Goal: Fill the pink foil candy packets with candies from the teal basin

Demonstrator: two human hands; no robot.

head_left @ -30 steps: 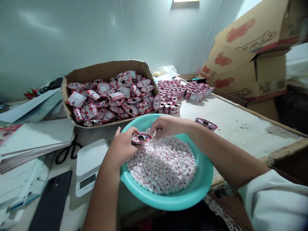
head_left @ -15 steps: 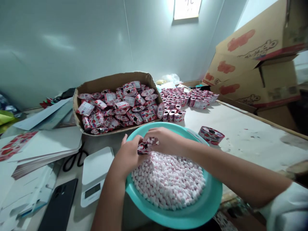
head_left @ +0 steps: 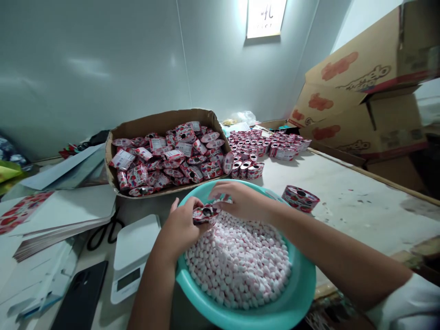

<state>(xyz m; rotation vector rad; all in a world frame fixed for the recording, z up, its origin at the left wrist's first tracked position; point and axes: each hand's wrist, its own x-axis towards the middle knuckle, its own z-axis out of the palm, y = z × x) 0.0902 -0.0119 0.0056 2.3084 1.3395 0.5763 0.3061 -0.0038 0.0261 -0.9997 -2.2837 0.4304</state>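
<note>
A turquoise bowl [head_left: 299,288] heaped with small pink and white candies [head_left: 240,266] sits at the table's front edge. My left hand [head_left: 180,227] is closed round a small red strawberry-print box [head_left: 204,213], held over the far side of the bowl. My right hand [head_left: 239,199] hovers just beside the box's opening, fingers curled on a few candies. Another such box [head_left: 300,197] lies on the table to the right of the bowl.
A cardboard tray [head_left: 161,120] full of the same boxes stands behind the bowl, with rows of boxes [head_left: 264,144] to its right. A white scale [head_left: 132,256], black phone [head_left: 80,298], scissors [head_left: 101,231] and paper stacks [head_left: 58,217] lie left. Large cartons [head_left: 364,96] stand right.
My right hand took candies from the heap and brought them to the box in my left hand. The camera tilted up slightly, so everything sits lower in view.
</note>
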